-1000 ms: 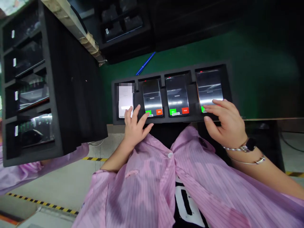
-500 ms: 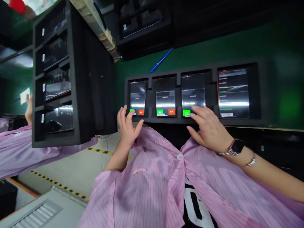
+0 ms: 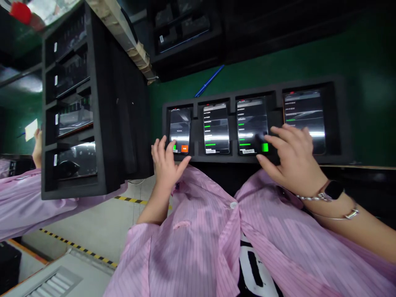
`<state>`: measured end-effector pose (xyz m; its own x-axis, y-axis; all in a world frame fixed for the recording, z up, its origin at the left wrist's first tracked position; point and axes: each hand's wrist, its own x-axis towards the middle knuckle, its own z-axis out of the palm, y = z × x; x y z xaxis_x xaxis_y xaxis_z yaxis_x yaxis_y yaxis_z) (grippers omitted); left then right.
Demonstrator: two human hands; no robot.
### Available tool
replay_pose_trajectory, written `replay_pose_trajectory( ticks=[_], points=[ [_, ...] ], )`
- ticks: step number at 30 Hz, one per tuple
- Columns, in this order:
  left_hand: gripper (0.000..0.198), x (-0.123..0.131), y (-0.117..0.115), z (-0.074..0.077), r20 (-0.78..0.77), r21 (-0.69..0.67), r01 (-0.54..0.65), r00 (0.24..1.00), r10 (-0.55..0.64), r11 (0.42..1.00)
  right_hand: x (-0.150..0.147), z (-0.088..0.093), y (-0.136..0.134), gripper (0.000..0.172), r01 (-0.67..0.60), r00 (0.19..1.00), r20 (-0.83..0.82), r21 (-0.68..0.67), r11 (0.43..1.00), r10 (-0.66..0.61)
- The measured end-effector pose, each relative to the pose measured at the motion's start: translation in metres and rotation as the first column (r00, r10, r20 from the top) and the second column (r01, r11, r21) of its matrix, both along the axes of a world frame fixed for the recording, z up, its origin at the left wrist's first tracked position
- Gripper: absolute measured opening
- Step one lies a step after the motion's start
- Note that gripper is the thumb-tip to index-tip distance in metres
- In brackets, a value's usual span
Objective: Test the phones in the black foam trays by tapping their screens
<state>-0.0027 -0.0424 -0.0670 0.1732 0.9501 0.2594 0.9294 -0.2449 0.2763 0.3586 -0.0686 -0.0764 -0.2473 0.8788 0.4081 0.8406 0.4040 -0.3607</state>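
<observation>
Several smartphones lie face up, each in its own slot of a long black foam tray (image 3: pixel 338 119). My left hand (image 3: pixel 167 163) is open, its index fingertip over the lower left of the leftmost phone (image 3: pixel 180 123), whose screen has a green and an orange button. The second phone (image 3: pixel 215 128) and the third phone (image 3: pixel 251 119) display text lists with green lines. My right hand (image 3: pixel 292 159), fingers spread and holding nothing, hovers between the third phone and the rightmost phone (image 3: pixel 305 113). It partly covers the rightmost one; whether a fingertip touches glass I cannot tell.
A blue pen (image 3: pixel 209 81) lies on the green tabletop (image 3: pixel 182 87) behind the tray. To the left stands a stack of black foam trays (image 3: pixel 100 103) holding more phones. Past it, another person's hand (image 3: pixel 37 148) is beside a pale paper (image 3: pixel 31 130).
My right hand has moved right from the third phone. The second and third screens have switched from coloured buttons to text lists. My left hand has stayed at the leftmost phone.
</observation>
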Motion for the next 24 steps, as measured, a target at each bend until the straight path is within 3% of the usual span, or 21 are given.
replay_pose_trajectory(
  ticks=[4, 8, 15, 21, 24],
  points=[
    [0.074, 0.041, 0.023, 0.019, -0.038, -0.102, 0.141, 0.989, -0.146, 0.985, 0.003, 0.018, 0.018, 0.052, 0.135, 0.989, 0.074, -0.135, 0.982, -0.126],
    [0.067, 0.065, 0.032, 0.033, -0.092, -0.192, 0.214, 0.968, -0.234, 0.958, 0.005, 0.031, 0.025, 0.045, 0.147, 0.987, 0.099, -0.192, 0.970, -0.130],
    [0.081, 0.069, 0.021, 0.018, -0.101, -0.243, 0.134, 0.982, -0.163, 0.961, 0.012, 0.003, 0.004, 0.049, 0.138, 0.988, 0.090, -0.184, 0.973, -0.123],
    [0.077, 0.085, 0.071, 0.005, -0.092, -0.201, 0.081, 0.991, -0.101, 0.976, 0.007, -0.007, 0.043, 0.065, 0.231, 0.971, 0.096, -0.157, 0.960, -0.218],
    [0.074, 0.090, 0.083, 0.011, -0.147, -0.274, 0.045, 0.985, -0.088, 0.961, 0.007, -0.005, 0.059, 0.067, 0.276, 0.957, 0.144, -0.202, 0.940, -0.250]
  ],
)
